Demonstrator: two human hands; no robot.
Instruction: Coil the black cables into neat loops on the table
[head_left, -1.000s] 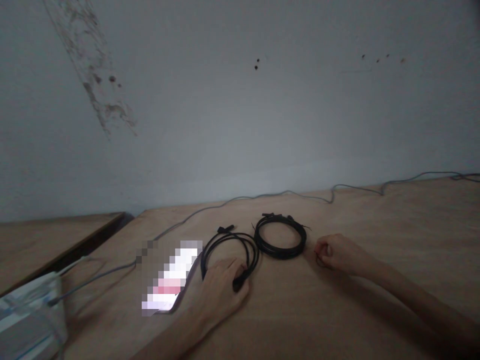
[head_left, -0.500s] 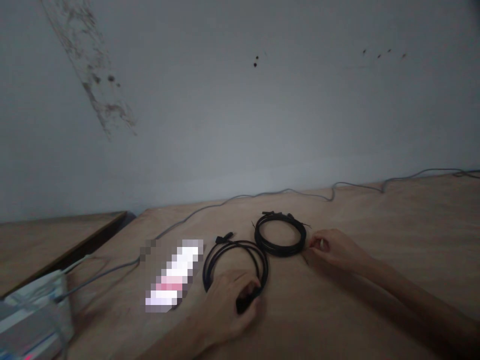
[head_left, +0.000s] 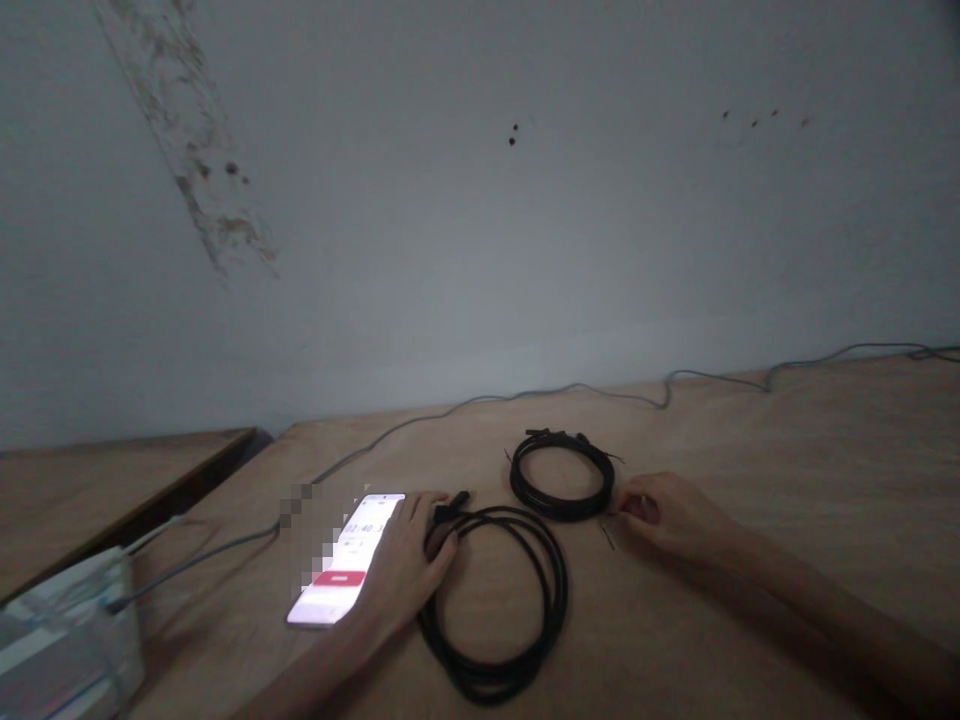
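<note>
Dim light, phone screen glowing bright.

Your phone screen reads about 02:40, trailing digit unclear; red button label unreadable.

With 12 o'clock toward the wall, bare pale plywood tabletop leaves a hand free room at 2 o'clock from the right hand. At that hand's 10 o'clock, a tight black cable coil lies just beside the fingers. The left hand overlaps a lit smartphone at 9 o'clock. At its 3 o'clock lies a looser black cable loop, its plug by the fingertips. A thin grey cable crosses the far edge at 12 o'clock.
</note>
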